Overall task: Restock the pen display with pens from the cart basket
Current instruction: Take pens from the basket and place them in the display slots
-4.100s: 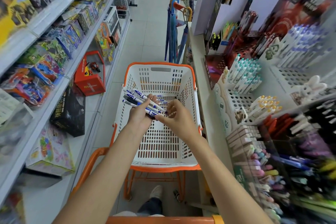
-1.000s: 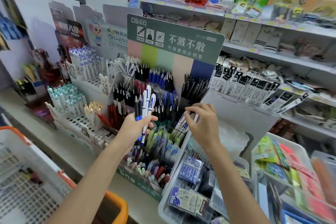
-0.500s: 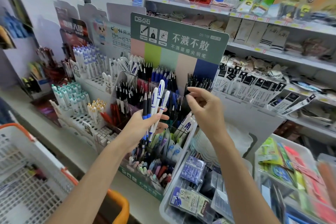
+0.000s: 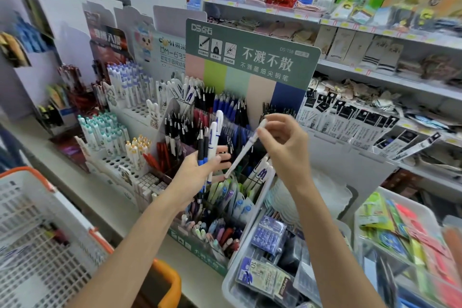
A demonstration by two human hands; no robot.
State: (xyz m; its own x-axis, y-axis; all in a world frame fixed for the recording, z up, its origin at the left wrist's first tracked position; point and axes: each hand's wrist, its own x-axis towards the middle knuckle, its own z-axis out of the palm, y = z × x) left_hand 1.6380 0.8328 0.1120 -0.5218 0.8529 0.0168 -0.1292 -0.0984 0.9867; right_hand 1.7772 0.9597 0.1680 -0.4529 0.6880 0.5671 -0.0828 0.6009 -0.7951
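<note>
bunch of pens: white and black barrels, blue print, blue grips | single pen: plain white | display sign: dark green, white lettering, above pink, lime, pale green, beige and navy vertical bands | cart basket: white lattice, orange rim | teal-capped pens: white barrels

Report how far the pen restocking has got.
Done: several white-and-blue pens stand in a compartment of the pen display. In hand: the right hand pinches one white pen near it; the left hand grips a small bunch. Left: those pens; what remains in the cart basket is unclear.
</note>
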